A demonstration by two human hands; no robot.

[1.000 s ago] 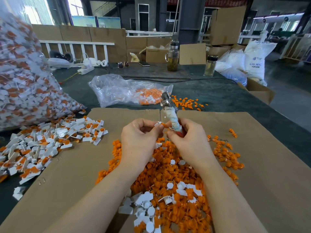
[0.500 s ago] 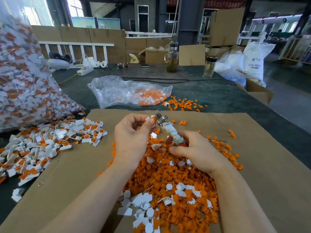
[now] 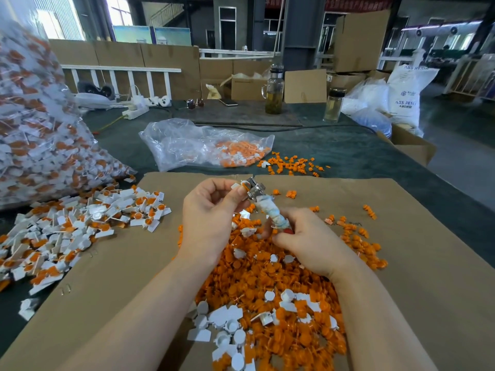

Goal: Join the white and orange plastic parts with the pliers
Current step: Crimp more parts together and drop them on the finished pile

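My left hand (image 3: 211, 210) pinches a small white part with an orange part (image 3: 240, 186) against the metal jaws of the pliers (image 3: 254, 190). My right hand (image 3: 308, 242) grips the pliers by their tape-wrapped handles (image 3: 276, 216), low over the heap. A big heap of loose orange parts (image 3: 270, 290) with several white parts (image 3: 227, 325) mixed in covers the cardboard sheet (image 3: 120, 263) under both hands.
Joined white-and-orange pieces (image 3: 72, 228) are piled at the left. A large clear bag (image 3: 34, 124) full of them stands behind that pile. A flatter plastic bag (image 3: 203, 143) and scattered orange parts (image 3: 292, 163) lie beyond the cardboard. Two bottles (image 3: 274, 92) stand at the back.
Both hands have dropped lower toward the heap. The pliers have tilted from upright to pointing up-left, with their jaws now at the part in my left fingers.
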